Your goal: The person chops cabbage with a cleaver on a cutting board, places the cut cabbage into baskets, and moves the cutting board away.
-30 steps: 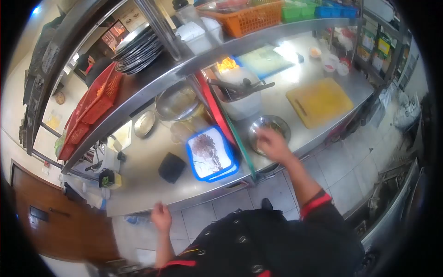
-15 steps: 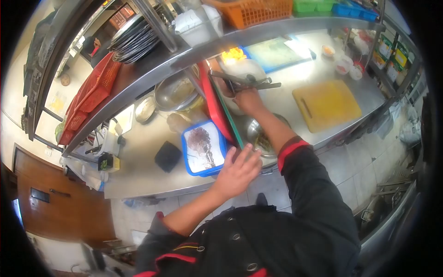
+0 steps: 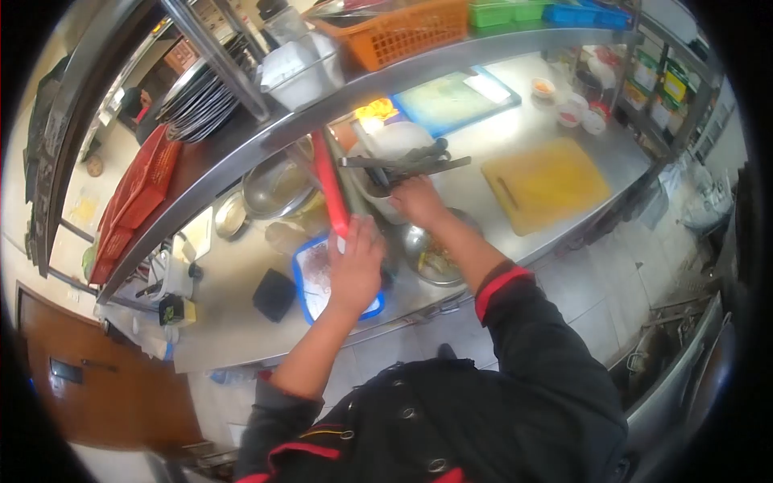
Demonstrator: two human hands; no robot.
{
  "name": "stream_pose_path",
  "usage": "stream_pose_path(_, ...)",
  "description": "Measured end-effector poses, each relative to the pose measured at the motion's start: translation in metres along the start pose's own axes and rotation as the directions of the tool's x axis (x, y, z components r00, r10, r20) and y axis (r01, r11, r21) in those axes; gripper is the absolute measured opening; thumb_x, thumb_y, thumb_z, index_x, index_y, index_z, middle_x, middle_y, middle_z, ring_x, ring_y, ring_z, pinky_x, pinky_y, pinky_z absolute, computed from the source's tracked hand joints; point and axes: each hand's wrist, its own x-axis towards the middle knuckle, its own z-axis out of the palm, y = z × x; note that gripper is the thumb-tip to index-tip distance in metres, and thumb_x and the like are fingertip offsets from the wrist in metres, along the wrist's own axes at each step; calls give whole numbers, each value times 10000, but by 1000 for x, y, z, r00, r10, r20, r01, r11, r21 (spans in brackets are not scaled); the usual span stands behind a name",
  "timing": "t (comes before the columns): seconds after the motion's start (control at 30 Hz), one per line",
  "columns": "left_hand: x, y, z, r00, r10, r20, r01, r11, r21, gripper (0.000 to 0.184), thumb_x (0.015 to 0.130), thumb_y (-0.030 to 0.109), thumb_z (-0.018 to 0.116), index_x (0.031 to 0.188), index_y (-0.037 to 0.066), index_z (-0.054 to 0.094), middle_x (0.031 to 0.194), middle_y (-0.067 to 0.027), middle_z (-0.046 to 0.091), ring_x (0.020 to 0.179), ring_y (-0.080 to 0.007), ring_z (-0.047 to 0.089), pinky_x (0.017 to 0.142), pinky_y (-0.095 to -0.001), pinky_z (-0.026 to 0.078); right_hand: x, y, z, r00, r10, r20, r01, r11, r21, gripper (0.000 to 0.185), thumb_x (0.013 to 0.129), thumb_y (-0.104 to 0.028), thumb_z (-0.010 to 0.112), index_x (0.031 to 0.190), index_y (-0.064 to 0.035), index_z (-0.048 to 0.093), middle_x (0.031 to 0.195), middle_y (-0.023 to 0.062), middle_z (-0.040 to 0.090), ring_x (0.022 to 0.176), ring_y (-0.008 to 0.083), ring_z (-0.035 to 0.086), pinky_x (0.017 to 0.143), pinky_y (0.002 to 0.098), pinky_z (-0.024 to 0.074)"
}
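Note:
My left hand (image 3: 357, 262) is closed over the near end of a red cutting board (image 3: 328, 181) that stands on its edge. Part of that hand covers a blue-rimmed tub (image 3: 299, 278) with white and dark purplish contents. My right hand (image 3: 416, 200) is at a white container (image 3: 403, 141) across whose top lie several dark-handled utensils (image 3: 403, 167). Its fingers are curled in at these utensils; which one they grip is partly hidden. Just below my right wrist sits a steel bowl (image 3: 435, 262) with food in it.
A yellow cutting board (image 3: 547, 185) lies to the right, a blue-edged board (image 3: 455, 101) farther back. A steel shelf (image 3: 354, 80) runs overhead with an orange basket (image 3: 394, 36) on it. A black square container (image 3: 274, 295) and a large steel bowl (image 3: 278, 189) are at the left.
My left hand has moved from the near end of the green board, fingers spread, forward and left onto the red board. The right hand stays at the utensils. The view has shifted.

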Motion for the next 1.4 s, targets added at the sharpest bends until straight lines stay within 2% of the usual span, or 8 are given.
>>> stream_pose_path(0.3,-49,24,-34,975,133,-176,-194,895,-401,291,739,170,716,1017,99,666,1210,-122,614,1149,-333,566,928,-511,424,1,2,1,998,14,58,-17,998,62,155,820,-227,653,856,-86,707,865,101,668,923,320,608,899,448,424)
stream_pose_path(0.47,-185,14,-16,920,-222,323,386,658,-647,168,834,166,682,954,50,705,922,-148,700,855,-339,662,756,-421,527,-31,-28,-55,924,43,-379,80,950,302,286,766,-154,703,1023,-32,672,1044,179,650,989,378,600,877,476,474)
stream_pose_path(0.53,-256,1,15,721,-395,569,693,398,-602,194,869,197,642,979,50,705,980,-161,694,892,-343,663,772,-416,535,-69,-47,-100,798,298,524,-574,641,509,228,862,-230,675,989,-41,682,1084,145,679,1024,274,635,884,370,490)
stream_pose_path(0.63,-393,-20,71,516,-375,770,827,453,-333,296,947,332,545,1013,86,697,1103,-144,688,991,-322,666,828,-419,543,-152,-64,-98,576,-242,781,-757,204,621,276,980,-285,572,1029,-45,698,974,66,702,908,161,643,841,335,509)
stream_pose_path(0.83,-587,-9,82,109,73,991,641,757,-126,424,968,451,444,1124,127,668,1176,-129,671,1085,-329,640,910,-462,512,-383,-60,46,-214,-250,944,-107,967,232,333,900,-322,530,1060,-81,694,1059,174,670,967,333,646,858,453,498)
stream_pose_path(0.93,-623,2,80,9,46,999,705,708,-39,440,971,448,420,1177,137,654,1200,-134,660,1108,-333,629,935,-470,497,-398,-66,34,-81,-306,949,-274,922,274,326,896,-322,533,1041,-76,691,1039,179,667,961,337,648,854,456,502)
stream_pose_path(1.33,-746,-56,116,376,-512,773,926,232,-296,328,972,301,471,1060,98,713,1109,-121,693,1090,-303,628,937,-402,508,-333,-253,167,-41,-408,912,-28,913,407,295,898,-307,518,963,-63,671,967,191,667,945,379,636,853,472,499)
stream_pose_path(1.4,-790,-76,96,576,-530,622,798,529,-289,342,954,323,492,1001,80,728,1076,-132,701,1078,-297,633,920,-391,511,-317,-302,196,81,-414,907,-50,907,418,294,904,-302,504,948,-62,667,956,195,672,929,396,628,843,476,493)
